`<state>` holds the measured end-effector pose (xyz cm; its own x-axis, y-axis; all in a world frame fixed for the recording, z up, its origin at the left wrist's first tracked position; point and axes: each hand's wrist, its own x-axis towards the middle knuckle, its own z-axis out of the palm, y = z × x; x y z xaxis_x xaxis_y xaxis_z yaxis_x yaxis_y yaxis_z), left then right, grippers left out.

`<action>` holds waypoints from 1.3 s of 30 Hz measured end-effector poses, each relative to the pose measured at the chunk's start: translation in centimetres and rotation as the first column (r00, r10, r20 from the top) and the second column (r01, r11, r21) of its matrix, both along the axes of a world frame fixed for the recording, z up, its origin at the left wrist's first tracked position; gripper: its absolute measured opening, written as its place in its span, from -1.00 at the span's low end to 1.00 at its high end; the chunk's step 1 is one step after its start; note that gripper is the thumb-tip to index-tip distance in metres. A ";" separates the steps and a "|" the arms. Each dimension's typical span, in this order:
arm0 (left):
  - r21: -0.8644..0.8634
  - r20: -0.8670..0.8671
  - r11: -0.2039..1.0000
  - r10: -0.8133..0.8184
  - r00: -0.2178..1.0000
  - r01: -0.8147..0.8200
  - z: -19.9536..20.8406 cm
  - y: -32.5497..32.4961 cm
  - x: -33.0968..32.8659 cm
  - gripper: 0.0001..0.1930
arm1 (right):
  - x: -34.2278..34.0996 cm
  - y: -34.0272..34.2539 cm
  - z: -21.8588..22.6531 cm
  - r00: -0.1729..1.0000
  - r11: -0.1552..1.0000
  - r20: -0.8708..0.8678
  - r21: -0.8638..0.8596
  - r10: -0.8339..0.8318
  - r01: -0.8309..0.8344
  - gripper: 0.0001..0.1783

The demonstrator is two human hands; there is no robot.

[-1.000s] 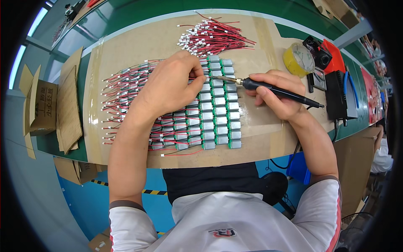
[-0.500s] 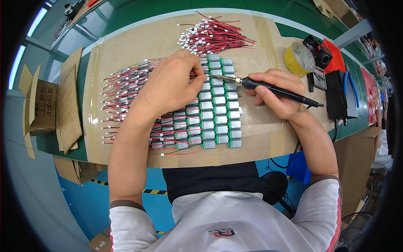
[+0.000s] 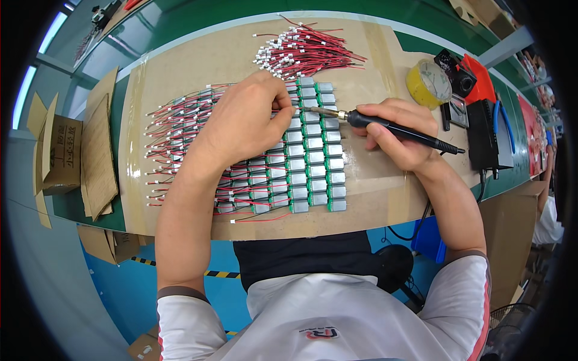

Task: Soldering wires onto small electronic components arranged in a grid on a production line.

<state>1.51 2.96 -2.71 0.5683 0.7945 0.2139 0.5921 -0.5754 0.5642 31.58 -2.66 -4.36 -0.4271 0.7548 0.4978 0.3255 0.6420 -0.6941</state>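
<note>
My right hand (image 3: pixel 404 135) grips a soldering iron (image 3: pixel 357 120) by its black handle, like a pen. The metal tip points left and reaches the fingertips of my left hand (image 3: pixel 248 117), over the rows of small motors (image 3: pixel 315 157). Those left fingers are pinched on what looks like a thin wire, mostly hidden by them. The motors are silver with green ends, standing in close columns. Red and black leads with white connectors (image 3: pixel 158 170) spread leftward from the left columns; the right columns show none. My left hand and forearm cover part of the rows.
Beyond the motors lies a heap of loose red-black leads (image 3: pixel 307 51). To the right are a yellow tape roll (image 3: pixel 428 84), an orange-red bin (image 3: pixel 478 81), a black box-shaped unit (image 3: pixel 487 138) and blue-handled tool (image 3: pixel 504 126). Cardboard (image 3: pixel 99 156) stands left. A co-worker's sleeve (image 3: pixel 549 222) shows far right.
Both my hands and the soldering iron stay practically still, its tip at my left fingertips. At the far right edge, the co-worker's arm has shifted.
</note>
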 end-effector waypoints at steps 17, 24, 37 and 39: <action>-0.008 -0.010 1.000 0.011 1.000 -0.011 0.0 0.2 0.1 -0.86 | -0.7 0.3 -0.4 0.988 0.995 -0.142 0.075 -0.053 0.064 -0.70; -0.012 0.020 1.000 0.021 1.000 -0.020 1.2 0.1 0.9 -0.86 | 0.0 1.0 2.0 0.959 0.943 0.073 0.217 -0.275 0.254 -0.62; -0.008 -0.003 1.000 -0.002 1.000 0.002 -0.3 0.3 0.1 -0.89 | -2.6 10.9 -0.5 0.952 0.922 0.152 0.328 -0.265 0.204 -0.62; 0.011 -0.008 1.000 0.000 1.000 0.000 -0.6 0.4 0.1 -0.88 | -2.9 11.6 -1.4 0.957 0.919 0.140 0.345 -0.252 0.192 -0.62</action>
